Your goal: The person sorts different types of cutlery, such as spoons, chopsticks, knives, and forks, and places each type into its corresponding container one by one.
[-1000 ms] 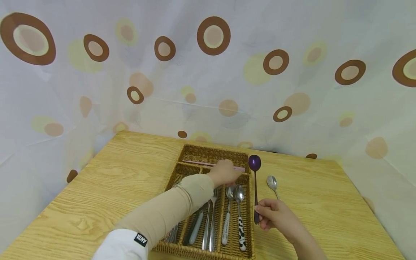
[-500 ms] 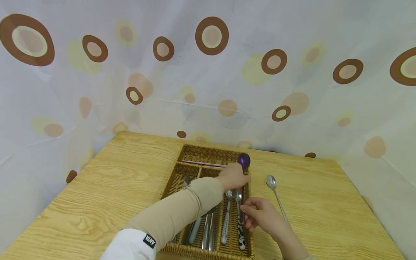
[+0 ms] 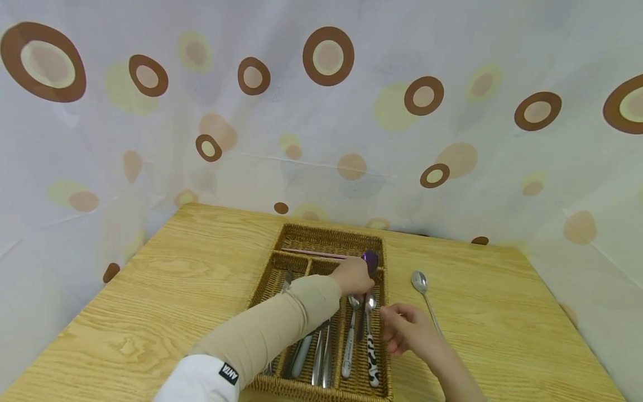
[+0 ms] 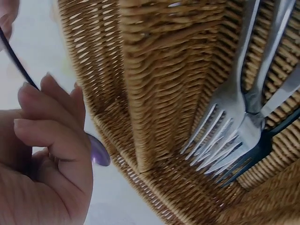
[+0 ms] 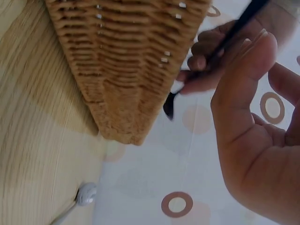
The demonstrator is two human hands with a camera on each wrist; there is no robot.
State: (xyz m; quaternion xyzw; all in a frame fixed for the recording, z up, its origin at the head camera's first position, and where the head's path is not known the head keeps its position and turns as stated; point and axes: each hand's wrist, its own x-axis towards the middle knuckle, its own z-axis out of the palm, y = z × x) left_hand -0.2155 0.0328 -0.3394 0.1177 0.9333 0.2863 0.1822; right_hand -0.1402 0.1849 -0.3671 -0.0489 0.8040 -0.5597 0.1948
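A long purple spoon (image 3: 370, 260) hangs over the right side of the wicker cutlery tray (image 3: 389, 357). My left hand (image 3: 351, 277) reaches across the tray and grips it just below the bowl. Its dark handle points back toward me, above two spoons (image 3: 371, 340) in the right compartment. The left wrist view shows the spoon's bowl (image 4: 98, 151) jutting out beyond the curled fingers. My right hand (image 3: 414, 330) hovers beside the tray's right rim, fingers loosely bent and nothing in them. From the right wrist, the spoon's handle (image 5: 239, 23) passes behind that hand's fingertips (image 5: 263, 40).
Pink chopsticks (image 3: 311, 253) lie in the tray's back compartment. Knives (image 3: 301, 357) and forks (image 4: 234, 122) fill other sections, split by woven dividers. A silver spoon (image 3: 420, 282) rests on the wooden table (image 3: 502, 312) to the right. A patterned curtain (image 3: 281, 128) stands behind.
The purple spoon has moved left from beside the tray to above its right compartment. My left hand has taken hold of it; my right hand has let go and drawn slightly right.
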